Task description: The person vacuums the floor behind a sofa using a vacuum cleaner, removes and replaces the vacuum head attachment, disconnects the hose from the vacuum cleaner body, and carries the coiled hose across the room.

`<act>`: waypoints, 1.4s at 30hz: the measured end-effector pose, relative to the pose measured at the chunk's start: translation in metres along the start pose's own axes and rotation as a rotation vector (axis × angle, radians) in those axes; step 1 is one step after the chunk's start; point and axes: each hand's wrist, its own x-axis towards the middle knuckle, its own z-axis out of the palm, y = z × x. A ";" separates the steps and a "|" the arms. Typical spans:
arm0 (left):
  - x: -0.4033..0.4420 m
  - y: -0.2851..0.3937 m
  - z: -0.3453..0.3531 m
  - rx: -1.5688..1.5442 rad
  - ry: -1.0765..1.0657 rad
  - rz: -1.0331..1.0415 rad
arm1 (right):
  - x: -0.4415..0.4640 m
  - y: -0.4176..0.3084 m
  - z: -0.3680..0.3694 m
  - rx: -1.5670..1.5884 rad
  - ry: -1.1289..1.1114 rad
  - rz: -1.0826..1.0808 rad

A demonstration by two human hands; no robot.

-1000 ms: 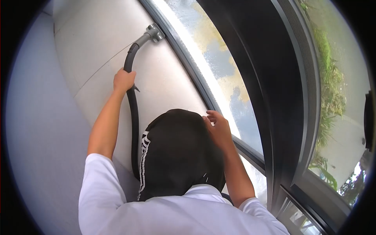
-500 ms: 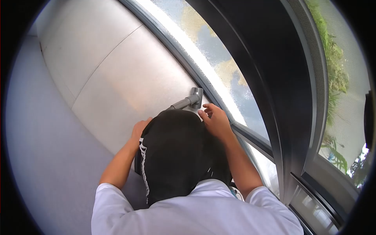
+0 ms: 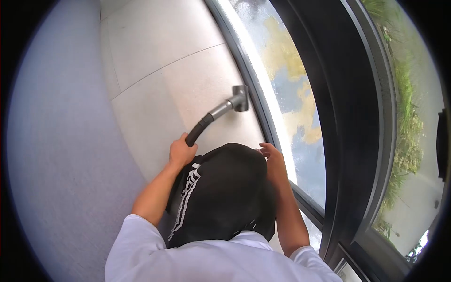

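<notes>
My left hand (image 3: 182, 150) is closed around the black curved handle (image 3: 199, 130) of a vacuum cleaner wand. From there a short grey metal tube (image 3: 221, 110) leads to the vacuum's floor head (image 3: 240, 98), which is on the pale floor beside the window track and looks slightly blurred. My right hand (image 3: 272, 159) is beside my knees, close to the track, its fingers loosely bent and apart. Nothing shows in it, though part of it is hidden behind my black shorts (image 3: 225, 192), which have white side stripes.
Pale floor tiles (image 3: 164, 42) lie ahead, with a bluish-grey surface (image 3: 61, 141) along the left. A dark window track (image 3: 253, 94) runs along the right side. Beyond are wet-looking glass (image 3: 286, 89), a broad black frame (image 3: 343, 94) and green plants (image 3: 406, 122) outside.
The view has turned. My left hand and the wand's black handle, hidden behind my knees before, now show. The floor head stays beside the track. My right hand is lower and farther from it.
</notes>
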 end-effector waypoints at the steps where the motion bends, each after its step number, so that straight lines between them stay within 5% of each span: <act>1: 0.002 0.000 0.007 0.023 -0.062 0.073 | 0.001 -0.004 -0.002 0.026 0.009 0.013; 12: 0.117 0.048 0.004 -0.163 0.208 -0.060 | 0.003 -0.044 -0.032 0.115 0.040 0.060; 19: 0.259 0.113 -0.091 -0.277 0.322 -0.173 | 0.023 -0.093 -0.031 0.007 0.056 -0.068; 23: 0.246 0.111 -0.082 -0.250 0.276 -0.100 | 0.019 -0.110 -0.030 0.020 0.088 -0.104; 30: 0.070 0.078 -0.061 -0.161 0.162 0.007 | -0.005 -0.121 -0.051 0.014 0.092 -0.054; 42: 0.219 0.076 -0.122 -0.067 0.307 -0.030 | 0.018 -0.148 -0.055 -0.042 0.128 -0.209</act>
